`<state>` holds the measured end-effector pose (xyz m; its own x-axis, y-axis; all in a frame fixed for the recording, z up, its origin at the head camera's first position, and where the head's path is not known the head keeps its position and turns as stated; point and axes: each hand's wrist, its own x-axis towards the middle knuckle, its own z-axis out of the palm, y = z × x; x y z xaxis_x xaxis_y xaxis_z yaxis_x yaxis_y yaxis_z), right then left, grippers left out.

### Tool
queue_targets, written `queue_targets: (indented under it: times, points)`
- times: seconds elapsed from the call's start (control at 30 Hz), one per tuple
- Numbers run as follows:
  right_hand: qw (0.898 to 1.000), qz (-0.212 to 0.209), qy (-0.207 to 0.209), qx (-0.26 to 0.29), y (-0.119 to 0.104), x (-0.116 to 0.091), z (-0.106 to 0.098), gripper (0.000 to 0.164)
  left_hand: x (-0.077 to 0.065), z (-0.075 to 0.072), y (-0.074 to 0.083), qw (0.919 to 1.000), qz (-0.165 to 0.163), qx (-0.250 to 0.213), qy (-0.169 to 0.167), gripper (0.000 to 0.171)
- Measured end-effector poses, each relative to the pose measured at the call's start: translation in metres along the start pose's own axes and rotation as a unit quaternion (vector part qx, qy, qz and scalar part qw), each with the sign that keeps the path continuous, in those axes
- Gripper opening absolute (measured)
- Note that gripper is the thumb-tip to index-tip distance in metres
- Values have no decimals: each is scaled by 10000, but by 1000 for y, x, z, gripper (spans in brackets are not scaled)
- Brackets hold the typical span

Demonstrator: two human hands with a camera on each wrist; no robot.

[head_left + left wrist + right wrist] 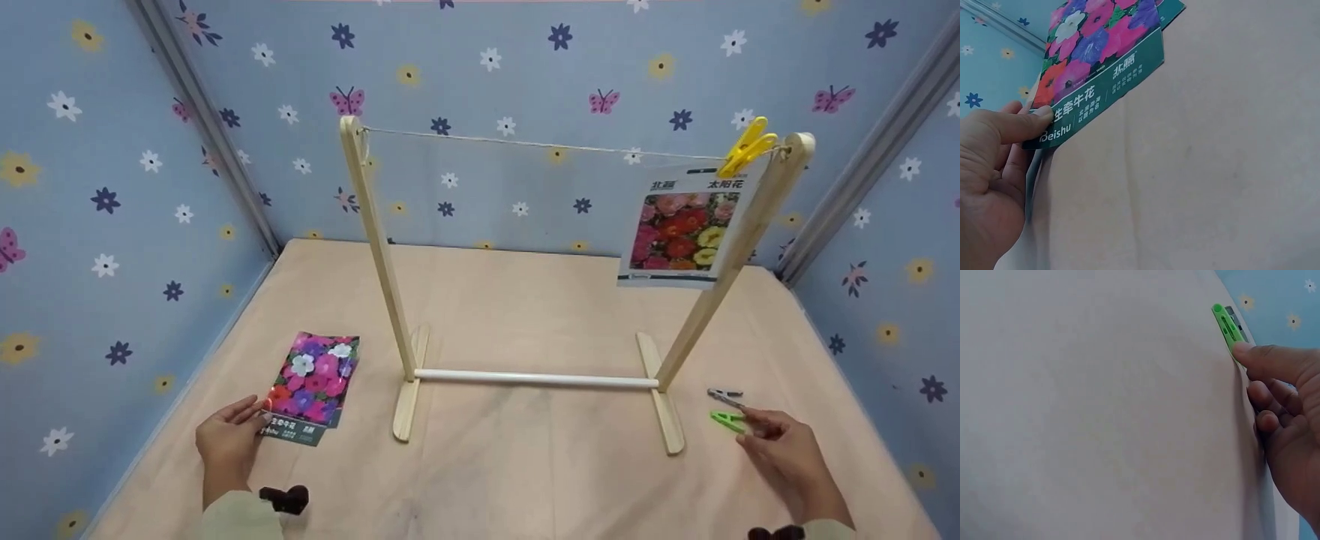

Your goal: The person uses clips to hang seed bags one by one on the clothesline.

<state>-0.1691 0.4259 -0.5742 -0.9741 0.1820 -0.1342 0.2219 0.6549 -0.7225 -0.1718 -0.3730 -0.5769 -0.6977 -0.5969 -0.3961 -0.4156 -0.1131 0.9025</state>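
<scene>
My left hand [231,439] pinches the lower left corner of a flower seed packet [315,379] between thumb and fingers. In the left wrist view, the edge of another green packet [1171,11] shows beneath it, mostly hidden. On the right, my right hand [787,446] pinches one end of a green clothespin [725,421]. Just beyond it lies a grey clothespin [724,394], partly hidden behind the green one in the right wrist view. From the string [525,142] hangs another seed packet [679,229], clipped at its top by a yellow clothespin [746,150].
A wooden frame stands mid-table, with a left post [384,262], a right post [750,255], flat feet and a white crossbar [536,379] low between them. Flowered blue walls [480,90] enclose the back and sides of the cloth-covered table [495,472].
</scene>
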Motion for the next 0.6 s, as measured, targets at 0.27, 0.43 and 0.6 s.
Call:
queue_targets:
  times: [0.27, 0.43, 0.6]
  points:
    - [9999, -29, -106, -10, -2, 5, -3, 47, -1, -2, 5, 9999, -26, 110, -76, 50]
    - [9998, 91, -95, -177, -8, 7, -2, 46, -3, -2, 6, 9994, 12, -112, -322, 50]
    - [9996, 157, -149, -161, -12, 8, -2, 44, -3, -3, 8, 9970, -134, -454, -612, 49]
